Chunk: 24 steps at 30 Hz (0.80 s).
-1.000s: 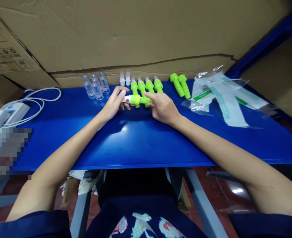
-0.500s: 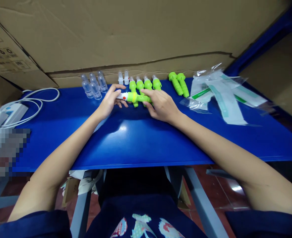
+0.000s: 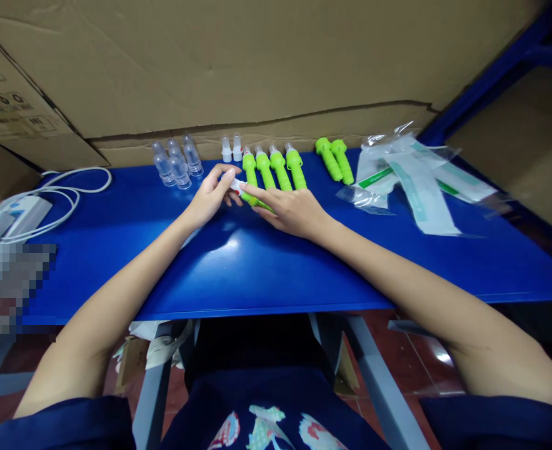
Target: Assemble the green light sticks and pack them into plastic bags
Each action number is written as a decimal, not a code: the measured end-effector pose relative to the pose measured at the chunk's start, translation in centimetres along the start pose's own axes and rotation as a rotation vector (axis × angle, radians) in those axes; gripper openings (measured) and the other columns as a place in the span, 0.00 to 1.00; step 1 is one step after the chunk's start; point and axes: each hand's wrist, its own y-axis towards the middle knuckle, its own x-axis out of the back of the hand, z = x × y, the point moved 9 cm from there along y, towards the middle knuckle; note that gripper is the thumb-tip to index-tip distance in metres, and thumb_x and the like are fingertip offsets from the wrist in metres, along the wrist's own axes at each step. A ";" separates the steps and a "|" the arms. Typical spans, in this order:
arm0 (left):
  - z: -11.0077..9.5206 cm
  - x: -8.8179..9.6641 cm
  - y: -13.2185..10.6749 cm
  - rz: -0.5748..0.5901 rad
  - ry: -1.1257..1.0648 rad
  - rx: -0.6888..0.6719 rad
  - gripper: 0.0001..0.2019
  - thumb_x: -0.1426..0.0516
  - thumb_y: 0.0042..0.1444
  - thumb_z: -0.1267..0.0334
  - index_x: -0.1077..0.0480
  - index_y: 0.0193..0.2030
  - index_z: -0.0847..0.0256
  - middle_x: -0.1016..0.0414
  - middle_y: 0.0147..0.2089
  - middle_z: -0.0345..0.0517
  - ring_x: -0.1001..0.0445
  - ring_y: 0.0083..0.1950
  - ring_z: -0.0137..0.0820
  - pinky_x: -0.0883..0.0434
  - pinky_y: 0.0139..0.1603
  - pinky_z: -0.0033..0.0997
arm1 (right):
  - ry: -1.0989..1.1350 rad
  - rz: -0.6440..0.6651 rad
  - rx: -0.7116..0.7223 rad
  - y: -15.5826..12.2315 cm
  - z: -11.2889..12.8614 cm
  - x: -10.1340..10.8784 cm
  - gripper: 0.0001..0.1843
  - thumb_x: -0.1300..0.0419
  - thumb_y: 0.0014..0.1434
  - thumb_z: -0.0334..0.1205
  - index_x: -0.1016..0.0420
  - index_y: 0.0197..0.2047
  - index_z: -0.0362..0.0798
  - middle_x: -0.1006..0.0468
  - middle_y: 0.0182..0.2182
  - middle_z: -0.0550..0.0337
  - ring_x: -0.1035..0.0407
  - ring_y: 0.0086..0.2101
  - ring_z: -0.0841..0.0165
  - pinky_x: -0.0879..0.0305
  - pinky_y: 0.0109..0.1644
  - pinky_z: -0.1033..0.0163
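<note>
From right hand (image 3: 294,209): pass 6 o'clock, bare tabletop (image 3: 280,269) | blocked 9 left hand (image 3: 211,195), 11 green tubes (image 3: 281,172), 3 packets (image 3: 414,190)

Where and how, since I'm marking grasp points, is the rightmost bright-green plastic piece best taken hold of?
The rightmost green piece is probably best pinched across its slim shaft, from above and the near right. Its wider head sits at the far end, the shaft points toward the person, and another green piece lies close along its left.
</note>
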 end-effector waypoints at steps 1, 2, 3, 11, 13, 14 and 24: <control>-0.1 -0.1 0.0 0.002 -0.014 -0.005 0.32 0.41 0.60 0.28 0.34 0.51 0.56 0.24 0.33 0.42 0.19 0.34 0.36 0.30 0.34 0.33 | -0.008 0.011 -0.003 0.0 0.1 0.0 0.30 0.51 0.77 0.45 0.39 0.79 0.55 0.15 0.52 0.53 0.22 0.40 0.62 0.41 0.33 0.63; -0.1 -0.1 -0.1 0.005 -0.027 -0.007 0.32 0.41 0.60 0.28 0.33 0.51 0.56 0.24 0.33 0.42 0.19 0.34 0.36 0.30 0.34 0.33 | -0.013 0.016 -0.007 0.0 0.2 0.1 0.30 0.51 0.77 0.45 0.40 0.79 0.55 0.15 0.53 0.53 0.22 0.40 0.62 0.42 0.32 0.62; -0.2 -0.1 -0.1 0.007 -0.039 -0.006 0.31 0.42 0.61 0.28 0.33 0.51 0.56 0.23 0.33 0.42 0.18 0.34 0.36 0.30 0.34 0.33 | -0.014 0.017 -0.009 0.0 0.3 0.1 0.30 0.51 0.77 0.45 0.40 0.79 0.55 0.15 0.55 0.53 0.21 0.41 0.62 0.43 0.32 0.62; 1.2 -0.2 0.0 0.024 -0.112 0.096 0.28 0.49 0.69 0.32 0.31 0.52 0.58 0.18 0.33 0.45 0.16 0.35 0.35 0.28 0.33 0.31 | 0.061 -0.065 -0.027 0.0 -0.4 0.2 0.30 0.50 0.76 0.46 0.37 0.77 0.50 0.15 0.54 0.47 0.20 0.40 0.58 0.35 0.36 0.61; 1.3 -0.5 0.0 0.041 -0.138 0.127 0.29 0.50 0.70 0.32 0.33 0.52 0.58 0.16 0.36 0.47 0.16 0.35 0.34 0.29 0.32 0.29 | 0.086 -0.104 -0.034 -0.1 -0.9 0.7 0.30 0.50 0.75 0.47 0.36 0.75 0.48 0.15 0.52 0.45 0.19 0.40 0.56 0.33 0.37 0.60; 1.3 -0.7 0.0 0.045 -0.144 0.141 0.29 0.50 0.70 0.32 0.33 0.52 0.58 0.15 0.37 0.48 0.16 0.35 0.34 0.30 0.31 0.28 | 0.095 -0.123 -0.051 -0.2 -1.5 1.0 0.30 0.50 0.75 0.47 0.35 0.75 0.47 0.15 0.50 0.44 0.19 0.39 0.55 0.32 0.38 0.59; 0.4 -1.1 -0.4 0.021 -0.136 0.224 0.28 0.54 0.74 0.35 0.35 0.52 0.62 0.16 0.34 0.46 0.20 0.30 0.28 0.33 0.30 0.24 | 0.178 -0.251 -0.535 -2.5 -13.8 2.6 0.35 0.51 0.73 0.63 0.33 0.72 0.50 0.16 0.35 0.51 0.19 0.37 0.51 0.26 0.47 0.48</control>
